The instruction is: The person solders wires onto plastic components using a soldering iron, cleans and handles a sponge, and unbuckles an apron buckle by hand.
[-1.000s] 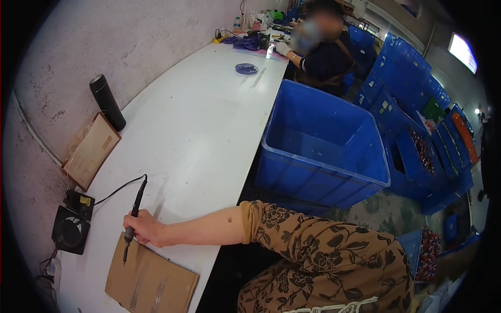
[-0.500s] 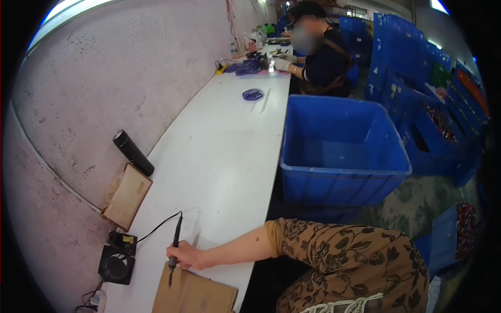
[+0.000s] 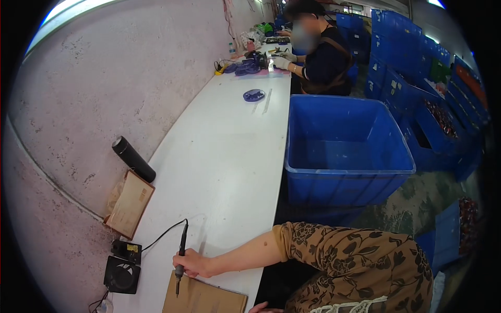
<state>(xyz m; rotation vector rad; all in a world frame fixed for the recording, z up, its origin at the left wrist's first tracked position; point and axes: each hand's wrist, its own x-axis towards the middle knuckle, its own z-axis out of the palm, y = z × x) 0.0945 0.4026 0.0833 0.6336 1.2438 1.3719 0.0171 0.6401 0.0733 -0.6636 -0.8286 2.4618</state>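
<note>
My right hand (image 3: 194, 263) is closed around a soldering iron (image 3: 183, 239), which has a dark handle and a cable leading off its top end. Its metal tip points down over a brown cardboard sheet (image 3: 206, 300) on the white table. Whether the tip touches the cardboard, I cannot tell. At the bottom edge, beside the table's near side, part of my left hand (image 3: 265, 308) shows; most of it is cut off, and what it holds, if anything, is hidden.
A black fan (image 3: 122, 275) and a small black box (image 3: 127, 251) stand left of the cardboard. Behind them are a framed panel (image 3: 131, 204) and a black flask (image 3: 134, 159). A large blue bin (image 3: 349, 180) stands beside the table. Further along, a gloved co-worker (image 3: 329, 62) sits near a purple coil (image 3: 254, 95).
The view has shifted slightly, moving the table items a little right and down. Part of my left hand has come into view at the bottom. My right hand still grips the soldering iron.
</note>
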